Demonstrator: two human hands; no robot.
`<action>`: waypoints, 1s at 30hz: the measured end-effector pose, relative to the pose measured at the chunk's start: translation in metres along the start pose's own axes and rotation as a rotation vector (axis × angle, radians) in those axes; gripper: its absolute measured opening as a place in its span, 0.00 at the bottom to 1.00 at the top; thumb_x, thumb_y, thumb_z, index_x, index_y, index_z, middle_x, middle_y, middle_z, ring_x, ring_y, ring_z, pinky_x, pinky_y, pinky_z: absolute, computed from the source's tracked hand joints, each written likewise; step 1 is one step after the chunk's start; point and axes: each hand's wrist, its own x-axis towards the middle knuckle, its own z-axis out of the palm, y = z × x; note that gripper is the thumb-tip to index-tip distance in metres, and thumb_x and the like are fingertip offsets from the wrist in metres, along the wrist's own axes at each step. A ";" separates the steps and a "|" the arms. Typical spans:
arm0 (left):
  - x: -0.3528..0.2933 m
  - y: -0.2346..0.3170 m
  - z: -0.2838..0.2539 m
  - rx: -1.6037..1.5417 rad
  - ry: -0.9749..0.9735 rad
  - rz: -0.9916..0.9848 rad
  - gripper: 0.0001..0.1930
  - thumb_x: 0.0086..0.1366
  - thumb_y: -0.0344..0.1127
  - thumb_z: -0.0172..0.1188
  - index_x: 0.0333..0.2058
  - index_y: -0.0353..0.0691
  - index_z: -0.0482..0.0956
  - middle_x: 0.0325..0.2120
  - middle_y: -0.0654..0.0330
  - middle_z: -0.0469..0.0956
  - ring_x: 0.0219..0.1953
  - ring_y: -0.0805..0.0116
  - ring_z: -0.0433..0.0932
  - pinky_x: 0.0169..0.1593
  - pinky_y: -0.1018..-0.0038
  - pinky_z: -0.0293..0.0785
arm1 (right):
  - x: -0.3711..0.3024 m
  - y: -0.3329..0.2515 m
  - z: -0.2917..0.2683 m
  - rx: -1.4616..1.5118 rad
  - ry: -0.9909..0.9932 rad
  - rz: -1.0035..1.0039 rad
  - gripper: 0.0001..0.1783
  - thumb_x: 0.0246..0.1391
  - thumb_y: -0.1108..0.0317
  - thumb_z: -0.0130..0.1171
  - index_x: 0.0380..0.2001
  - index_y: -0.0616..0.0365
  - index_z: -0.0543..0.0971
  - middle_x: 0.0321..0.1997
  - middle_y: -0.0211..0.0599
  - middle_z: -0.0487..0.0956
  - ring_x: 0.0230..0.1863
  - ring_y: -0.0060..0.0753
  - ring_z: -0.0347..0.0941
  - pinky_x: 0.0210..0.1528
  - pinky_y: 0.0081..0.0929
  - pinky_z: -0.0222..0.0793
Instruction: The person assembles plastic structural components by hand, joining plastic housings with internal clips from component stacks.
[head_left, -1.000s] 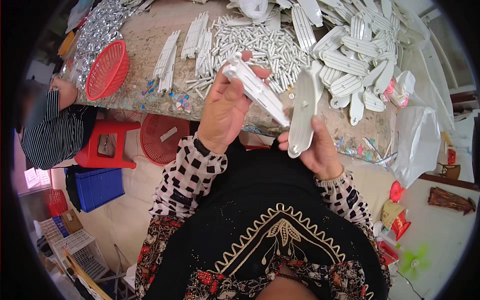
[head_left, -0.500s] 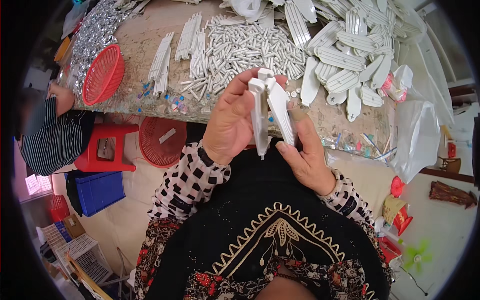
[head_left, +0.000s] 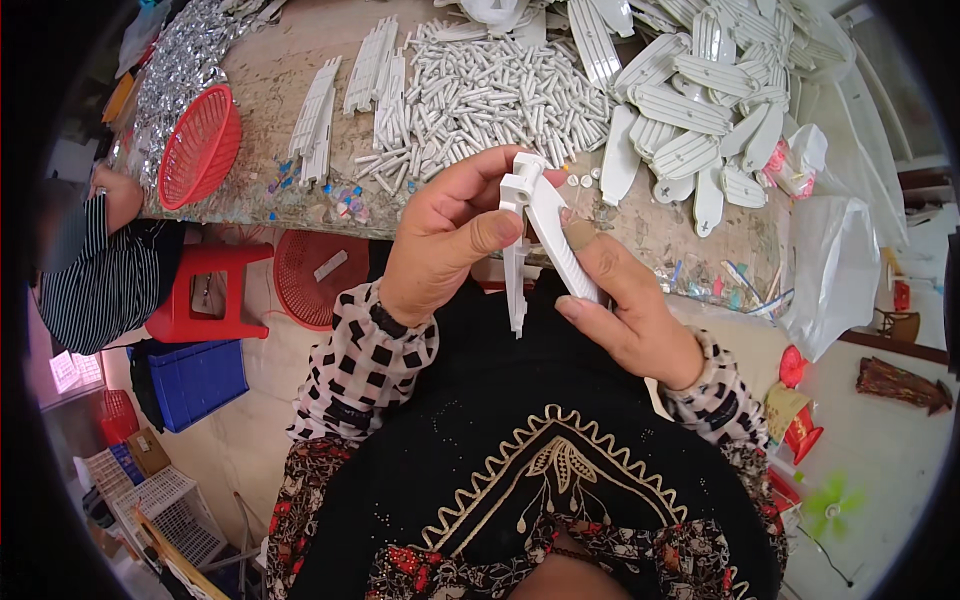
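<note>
Worn and paint-flecked, a workshop tabletop [head_left: 280, 85] stretches beyond a worker's lap, where two pale plastic parts meet in mid-air, just off its near edge. A narrow white part [head_left: 515, 275], hanging almost upright, is pinched between the thumb and fingers of the left hand [head_left: 430, 250]; the right hand [head_left: 640, 310] grips a ribbed white panel [head_left: 562, 250], tilted beside it. Their upper ends are close together, though whether they are joined cannot be told. Just past the hands lies a heap of short white rods [head_left: 500, 95], with slim white strips [head_left: 316, 125] in rows to its left and a large pile of pale oval panels [head_left: 685, 105] to its right. Farther left, a red basket [head_left: 200, 150] rests tilted near crumpled silver foil [head_left: 190, 60]. Beyond the tabletop's left end, a person in a striped garment [head_left: 105, 285] sits near a red stool [head_left: 215, 290], with a blue crate [head_left: 200, 385] on the floor.
</note>
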 end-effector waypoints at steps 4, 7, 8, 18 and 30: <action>-0.001 0.000 0.007 0.049 0.003 0.033 0.31 0.63 0.41 0.61 0.61 0.36 0.62 0.54 0.41 0.71 0.58 0.58 0.70 0.62 0.64 0.63 | 0.001 -0.007 0.001 -0.031 0.000 -0.027 0.37 0.53 0.68 0.62 0.65 0.54 0.62 0.31 0.39 0.66 0.30 0.34 0.64 0.33 0.25 0.63; 0.003 -0.009 0.006 0.052 0.068 0.006 0.31 0.64 0.42 0.59 0.61 0.34 0.59 0.55 0.41 0.69 0.58 0.56 0.70 0.61 0.64 0.65 | 0.004 0.011 0.031 0.063 0.218 -0.103 0.39 0.51 0.69 0.63 0.66 0.53 0.61 0.31 0.39 0.66 0.30 0.34 0.64 0.32 0.24 0.64; 0.004 -0.012 0.006 0.052 0.066 0.006 0.31 0.64 0.42 0.59 0.61 0.34 0.59 0.55 0.41 0.69 0.58 0.56 0.70 0.61 0.64 0.65 | 0.006 0.014 0.033 0.062 0.220 -0.103 0.39 0.51 0.69 0.63 0.66 0.53 0.61 0.31 0.39 0.66 0.30 0.34 0.64 0.32 0.24 0.64; -0.001 -0.029 0.009 0.273 0.104 0.020 0.30 0.68 0.32 0.52 0.64 0.35 0.51 0.55 0.53 0.70 0.51 0.73 0.71 0.55 0.75 0.67 | 0.009 0.012 0.026 -0.340 0.177 -0.028 0.34 0.50 0.59 0.65 0.59 0.56 0.68 0.39 0.42 0.70 0.34 0.38 0.70 0.35 0.27 0.69; -0.029 -0.032 -0.003 0.517 -0.217 -0.126 0.43 0.60 0.29 0.58 0.67 0.40 0.38 0.40 0.51 0.77 0.41 0.67 0.76 0.48 0.74 0.69 | 0.023 0.003 -0.012 -0.054 -0.040 -0.092 0.11 0.49 0.74 0.62 0.38 0.61 0.77 0.36 0.39 0.75 0.35 0.40 0.70 0.38 0.30 0.65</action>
